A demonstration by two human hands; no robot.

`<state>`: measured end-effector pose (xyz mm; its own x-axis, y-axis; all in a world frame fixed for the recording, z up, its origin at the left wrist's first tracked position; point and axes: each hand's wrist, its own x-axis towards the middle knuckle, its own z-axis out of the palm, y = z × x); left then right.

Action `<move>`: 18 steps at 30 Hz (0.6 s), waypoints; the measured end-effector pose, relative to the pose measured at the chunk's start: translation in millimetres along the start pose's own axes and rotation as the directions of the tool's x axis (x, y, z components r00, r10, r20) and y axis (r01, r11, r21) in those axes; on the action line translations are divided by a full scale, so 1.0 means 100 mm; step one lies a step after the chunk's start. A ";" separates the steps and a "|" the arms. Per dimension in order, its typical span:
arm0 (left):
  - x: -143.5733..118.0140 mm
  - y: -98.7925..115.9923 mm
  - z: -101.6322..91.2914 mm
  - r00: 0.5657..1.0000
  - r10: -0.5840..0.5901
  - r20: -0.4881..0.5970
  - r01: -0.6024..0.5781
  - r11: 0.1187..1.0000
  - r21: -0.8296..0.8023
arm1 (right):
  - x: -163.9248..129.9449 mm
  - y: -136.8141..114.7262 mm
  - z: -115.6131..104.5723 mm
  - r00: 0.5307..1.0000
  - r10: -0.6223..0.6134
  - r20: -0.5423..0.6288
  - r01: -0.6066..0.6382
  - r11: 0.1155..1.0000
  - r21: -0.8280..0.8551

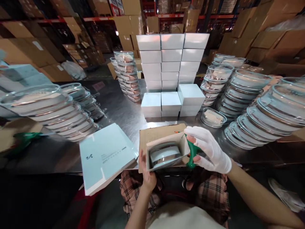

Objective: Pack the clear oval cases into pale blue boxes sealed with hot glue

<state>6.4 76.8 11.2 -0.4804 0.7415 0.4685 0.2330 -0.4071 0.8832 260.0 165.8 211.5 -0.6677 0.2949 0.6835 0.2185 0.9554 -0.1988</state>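
My bare left hand (148, 175) grips the left end of an open white box (149, 160), fingers behind it and thumb in front. Inside the box lies a glass dish (165, 156) with a pale label or sleeve. My right hand (209, 151), in a white glove with bare fingertips, curls around a green curved object (191, 154) at the box's right end; its exact kind is unclear. Beneath the box is a piece of brown cardboard (152, 135). Flat white cartons (107, 156) with small dark print lie stacked to the left.
Closed white boxes (160, 76) rise in a stack at the back of the metal table (114, 111). Stacked glass dishes (52, 111) stand on the left, more glass dishes (269, 114) on the right. A single dish (213, 117) sits near my right hand. Brown cartons (247, 41) fill the background.
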 end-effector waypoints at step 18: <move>0.16 0.10 -0.02 0.988 0.120 -0.094 -0.118 0.993 0.025 | -0.04 -0.33 1.29 0.474 0.846 -0.243 -0.446 0.469 0.763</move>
<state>-0.8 83.2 27.1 -0.5265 0.6339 0.5666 0.3088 -0.4784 0.8221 163.9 135.7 124.7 0.0412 0.9444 0.3263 -0.1424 0.3287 -0.9336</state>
